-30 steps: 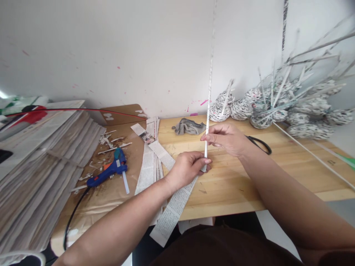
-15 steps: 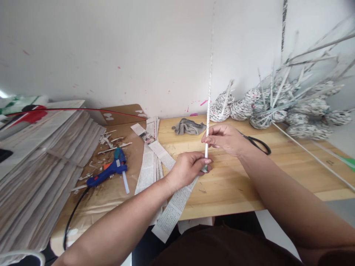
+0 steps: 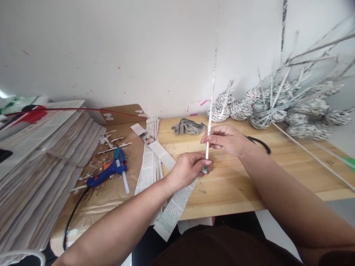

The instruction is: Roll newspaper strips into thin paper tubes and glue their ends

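A wooden tabletop (image 3: 238,188) is stretching out below. Above its left part, a slim rolled paper tube (image 3: 211,105) is standing, its long axis rising toward the far edge, leaning slightly right. A newspaper strip (image 3: 174,210) is slanting past the near edge from beneath the left hand (image 3: 192,165), which is pinching the tube's bottom end; the right hand (image 3: 224,140), nearer the long upper length, is pinching it just above.

A slim white paper tube (image 3: 212,92), flecked with grey print, rises nearly upright above the counter (image 3: 235,194), its top leaning slightly right. Near its base, a flat printed newspaper strip (image 3: 176,207) slants down-left, jutting past the counter's front edge.
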